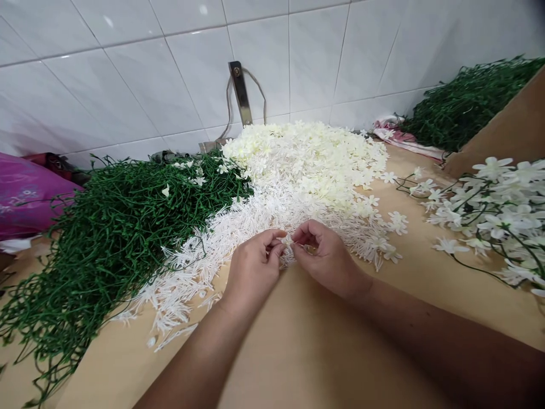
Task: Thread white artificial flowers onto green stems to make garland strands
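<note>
a white tiled wall [191, 74] fills the back of the view, and below it spreads a tan work surface [426, 295], cut off at the lower edge. on its left lies a sprawling heap of green stems [140, 216], with a few loose white blossoms on top. beside it, in the middle, a mound of pale yellow petals [315, 147] rises behind a drift of white thread-like pieces [247, 210]; where one ends and the other begins is hard to make out. at the right a bunch of white flowers on stems [511, 210] runs out of frame, below a brown cardboard panel [506, 122] that partly hides a second green heap [472, 96]. a purple bag [29, 196], cut off at the left edge, bears pale marks too blurred to read. smaller again, the left hand [253, 261] is closed in a pinch on a small white flower [288, 243] above the near edge of the white pieces; the right hand [326, 258] has its fingers curled at the flower's other side, though whether they grip it i cannot tell. behind the petals a dark metal strip [240, 94] leans at the wall, its lower end hidden
</note>
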`<move>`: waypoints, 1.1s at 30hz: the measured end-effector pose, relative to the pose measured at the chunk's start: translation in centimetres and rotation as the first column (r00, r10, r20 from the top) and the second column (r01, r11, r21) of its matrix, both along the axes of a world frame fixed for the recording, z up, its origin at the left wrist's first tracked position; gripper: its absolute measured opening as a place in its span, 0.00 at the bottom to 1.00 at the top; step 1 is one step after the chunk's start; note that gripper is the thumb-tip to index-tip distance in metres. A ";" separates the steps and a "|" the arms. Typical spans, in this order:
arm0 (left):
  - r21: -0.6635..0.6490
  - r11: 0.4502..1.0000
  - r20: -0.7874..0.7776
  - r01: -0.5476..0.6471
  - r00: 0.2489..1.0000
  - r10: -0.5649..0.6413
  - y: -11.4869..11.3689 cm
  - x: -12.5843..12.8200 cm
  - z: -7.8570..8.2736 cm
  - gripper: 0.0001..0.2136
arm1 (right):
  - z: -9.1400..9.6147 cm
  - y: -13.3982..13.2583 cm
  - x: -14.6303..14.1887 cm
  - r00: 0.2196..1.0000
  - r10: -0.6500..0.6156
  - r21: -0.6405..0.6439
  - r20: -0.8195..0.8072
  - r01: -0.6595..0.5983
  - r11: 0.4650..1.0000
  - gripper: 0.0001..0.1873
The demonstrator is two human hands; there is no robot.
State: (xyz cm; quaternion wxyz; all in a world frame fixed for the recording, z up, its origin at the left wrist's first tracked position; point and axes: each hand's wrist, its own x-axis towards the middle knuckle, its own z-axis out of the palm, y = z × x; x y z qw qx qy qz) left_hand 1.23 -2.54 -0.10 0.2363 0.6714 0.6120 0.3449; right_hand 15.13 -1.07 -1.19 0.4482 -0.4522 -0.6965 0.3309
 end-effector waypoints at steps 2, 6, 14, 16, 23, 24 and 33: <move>0.031 1.000 -0.038 0.003 0.999 -0.002 -0.1 0.1 0.2 0.09 | 0.0 0.0 0.0 1.000 -0.009 0.003 0.005 0.009 1.000 0.05; 0.062 0.998 -0.085 0.013 0.996 -0.007 -0.3 0.2 0.3 0.08 | -0.1 0.0 0.0 1.000 -0.010 0.016 0.003 0.010 1.000 0.05; 0.121 0.990 -0.142 0.077 0.988 -0.060 -0.4 0.3 0.3 0.11 | 0.0 0.0 0.0 1.000 0.000 0.041 0.017 -0.001 0.999 0.05; 0.136 0.985 -0.158 0.110 0.984 -0.088 -0.5 0.4 0.4 0.12 | 0.0 0.0 0.0 1.000 0.014 0.054 0.017 -0.015 0.998 0.05; 0.052 0.995 0.116 0.080 0.990 -0.086 0.0 0.0 0.3 0.12 | -0.1 0.5 0.2 0.982 0.061 -0.087 -0.176 -0.077 0.993 0.04; 0.016 0.998 0.168 0.061 0.984 -0.063 0.1 0.0 0.2 0.11 | 0.0 0.5 0.2 0.975 0.059 -0.128 -0.214 -0.088 0.988 0.05; -0.196 0.978 0.446 0.069 0.895 0.026 0.4 0.3 0.6 0.07 | 0.9 0.7 0.3 0.862 0.078 -0.338 -0.501 -0.279 0.899 0.10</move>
